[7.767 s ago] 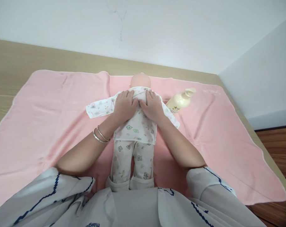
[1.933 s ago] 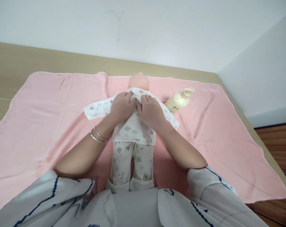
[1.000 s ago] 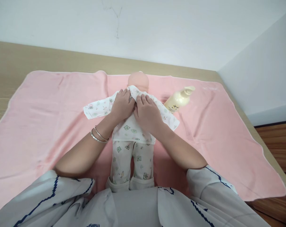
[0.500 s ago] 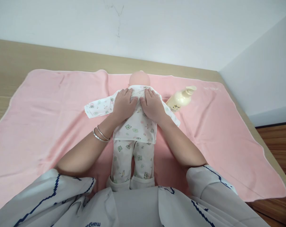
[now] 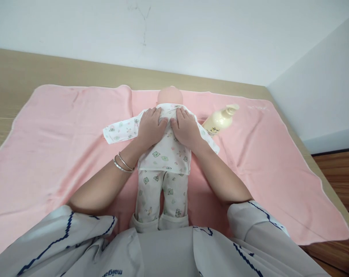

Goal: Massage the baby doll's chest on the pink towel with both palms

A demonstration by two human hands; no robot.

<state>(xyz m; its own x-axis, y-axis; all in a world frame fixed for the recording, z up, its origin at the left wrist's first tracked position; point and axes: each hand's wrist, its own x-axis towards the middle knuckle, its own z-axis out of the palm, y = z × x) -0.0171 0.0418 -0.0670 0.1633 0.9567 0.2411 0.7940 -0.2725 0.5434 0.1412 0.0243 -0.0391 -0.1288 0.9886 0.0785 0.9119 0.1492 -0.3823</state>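
A baby doll (image 5: 163, 169) in a white printed top and trousers lies lengthwise on a pink towel (image 5: 62, 138), its bald head (image 5: 170, 95) pointing away from me. My left hand (image 5: 150, 127) rests flat on the doll's upper body, left of the middle, fingers stretched toward the neck. My right hand (image 5: 186, 129) lies flat beside it on the right half, fingers also extended. Both hands press on the top and hold nothing. Two silver bangles (image 5: 122, 164) circle my left wrist. The doll's empty sleeves spread out to each side.
A cream pump bottle (image 5: 220, 120) lies on its side on the towel, just right of the doll's shoulder. The towel covers a light wooden surface (image 5: 15, 69) against a white wall. The surface's right edge drops to a dark wooden floor (image 5: 338, 177).
A second ago my fingers were bunched at the doll's collar, gathering the fabric. They have since spread out flat over the chest, and the collar lies smooth.
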